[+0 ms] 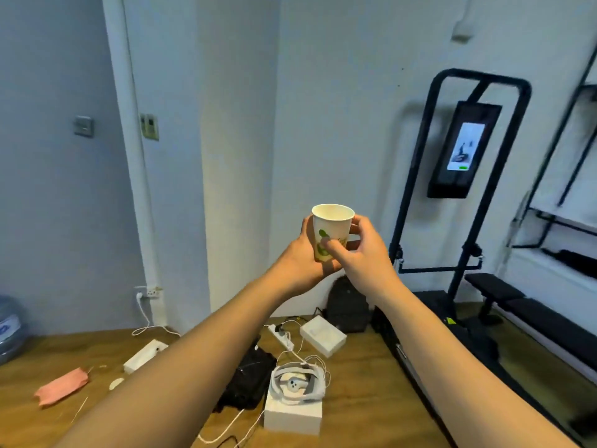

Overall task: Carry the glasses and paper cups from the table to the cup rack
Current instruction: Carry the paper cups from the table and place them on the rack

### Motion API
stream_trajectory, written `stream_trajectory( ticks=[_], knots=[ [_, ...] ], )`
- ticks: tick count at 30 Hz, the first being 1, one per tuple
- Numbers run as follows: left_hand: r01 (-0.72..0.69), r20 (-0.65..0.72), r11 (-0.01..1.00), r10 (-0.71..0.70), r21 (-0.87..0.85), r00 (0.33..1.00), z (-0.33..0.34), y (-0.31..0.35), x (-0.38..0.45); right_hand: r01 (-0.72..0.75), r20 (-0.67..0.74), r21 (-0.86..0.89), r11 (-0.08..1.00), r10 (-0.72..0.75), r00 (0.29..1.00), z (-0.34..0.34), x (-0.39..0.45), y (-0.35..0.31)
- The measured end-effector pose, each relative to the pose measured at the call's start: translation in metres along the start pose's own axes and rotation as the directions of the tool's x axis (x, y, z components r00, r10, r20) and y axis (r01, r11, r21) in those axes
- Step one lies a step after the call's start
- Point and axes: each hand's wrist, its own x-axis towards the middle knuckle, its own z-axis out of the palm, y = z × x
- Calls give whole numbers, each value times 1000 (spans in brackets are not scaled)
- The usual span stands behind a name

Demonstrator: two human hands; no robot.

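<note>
A white paper cup [331, 223] with a green leaf print is held upright at arm's length in the middle of the view, its mouth open to the top. My left hand [298, 255] wraps its left side and bottom. My right hand [358, 245] closes around its right side, thumb across the print. Both arms are stretched out forward. No table, glasses or cup rack are in sight.
On the wooden floor below lie white boxes [292, 415], a power strip with cables [281, 334], black fabric [250, 376], a pink mask [61, 388] and a black backpack [347, 305]. A black fitness frame with a lit screen [463, 147] and a bench [523, 305] stand at right.
</note>
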Motion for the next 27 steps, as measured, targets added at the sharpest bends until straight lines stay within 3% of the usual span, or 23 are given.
stream_trajectory(
  ticks=[6, 17, 27],
  knots=[
    [-131, 100, 990, 136, -56, 986, 107, 86, 11, -47, -124, -42, 998, 41, 991, -132, -31, 16],
    [-193, 202, 971, 219, -139, 955, 275, 171, 14, -158, -286, -177, 972, 103, 953, -304, -104, 35],
    [-270, 407, 912, 383, -309, 829, 393, 234, -2, -301, -479, -185, 935, 182, 859, -410, -186, 47]
  ],
)
